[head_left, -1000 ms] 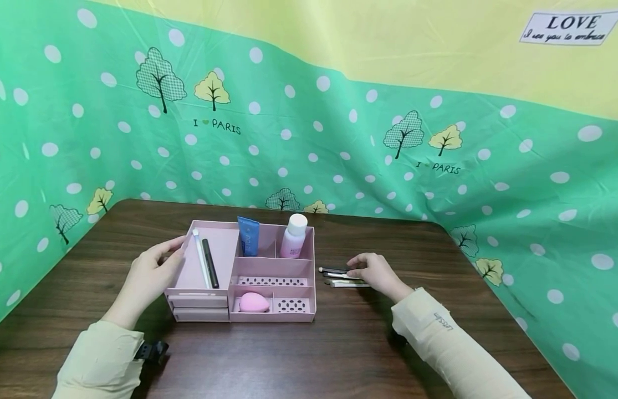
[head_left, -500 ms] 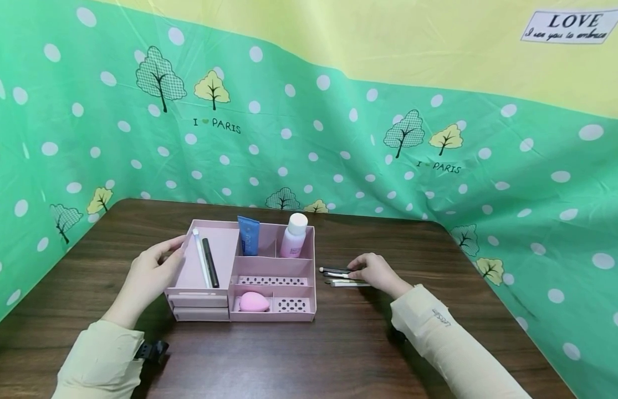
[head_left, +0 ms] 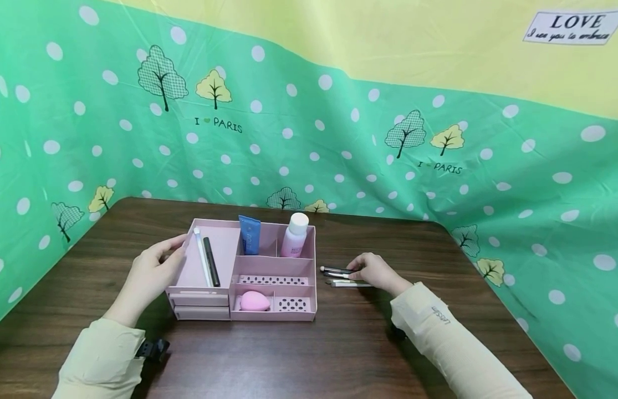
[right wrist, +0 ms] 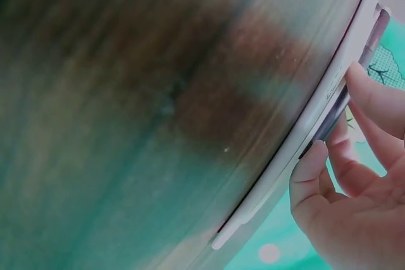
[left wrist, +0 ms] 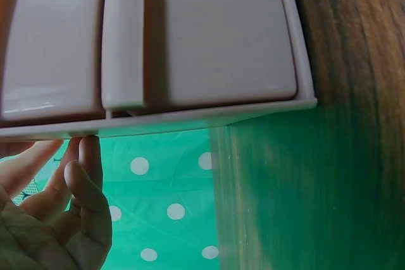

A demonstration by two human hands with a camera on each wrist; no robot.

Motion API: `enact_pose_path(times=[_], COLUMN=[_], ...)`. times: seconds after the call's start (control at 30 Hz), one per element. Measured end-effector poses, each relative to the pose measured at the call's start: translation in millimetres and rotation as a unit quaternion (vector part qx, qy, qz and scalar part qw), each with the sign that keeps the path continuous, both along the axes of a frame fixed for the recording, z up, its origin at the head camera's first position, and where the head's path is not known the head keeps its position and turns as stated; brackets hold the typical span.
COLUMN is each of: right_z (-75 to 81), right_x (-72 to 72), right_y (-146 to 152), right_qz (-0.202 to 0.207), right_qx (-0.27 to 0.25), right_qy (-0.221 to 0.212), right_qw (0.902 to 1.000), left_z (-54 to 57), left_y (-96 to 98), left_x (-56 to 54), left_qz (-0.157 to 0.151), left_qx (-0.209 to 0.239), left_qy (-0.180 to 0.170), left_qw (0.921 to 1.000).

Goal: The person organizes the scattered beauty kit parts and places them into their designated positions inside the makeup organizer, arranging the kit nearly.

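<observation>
A pink desktop organizer [head_left: 274,317] with compartments and small drawers sits on the table. My left hand [head_left: 154,271] rests against its left side; in the left wrist view its fingertips [left wrist: 88,147] touch the outer wall. To the right of the organizer, my right hand [head_left: 373,272] is over several slim makeup brushes [head_left: 335,270] lying side by side. In the right wrist view, thumb and fingers pinch a dark brush [right wrist: 332,118] that lies along a white one [right wrist: 304,124]. The palm hides the brushes' near ends in the head view.
On the organizer's flat top lie a white brush [head_left: 202,257] and a black pen-like stick [head_left: 212,263]. Its compartments hold a blue tube [head_left: 250,235], a white-capped pink bottle [head_left: 294,238] and a pink makeup sponge [head_left: 255,301]. A green dotted curtain [head_left: 309,138] hangs behind the table.
The view has shifted very slightly. Both hands, the organizer and the brushes stay in nearly the same places.
</observation>
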State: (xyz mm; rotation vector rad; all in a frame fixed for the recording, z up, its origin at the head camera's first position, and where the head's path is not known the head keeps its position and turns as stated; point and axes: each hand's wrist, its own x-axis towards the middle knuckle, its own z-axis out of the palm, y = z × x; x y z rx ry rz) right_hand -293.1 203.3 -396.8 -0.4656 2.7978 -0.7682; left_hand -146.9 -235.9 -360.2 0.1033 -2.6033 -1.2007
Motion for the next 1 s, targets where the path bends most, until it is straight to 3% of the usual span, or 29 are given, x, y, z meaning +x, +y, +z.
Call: enact_pose_path(times=[0.47,1.0], right_z=[1.3,18.4], right_x=[1.0,7.8], right_y=[-2,0], right_qz=[-0.001,-0.044], right_qx=[-0.002,-0.084], right_qy=[0.024,0.015], right_qw=[0.9997,0.9954], left_z=[-1.2,0.0], left_y=[-0.1,0.2], left_x=[-0.8,0.6], left_qz=[0.001,0.000], left_qx=[-0.003,0.002], left_qy=[0.007,-0.003], left_qw=[1.0000,1.0000])
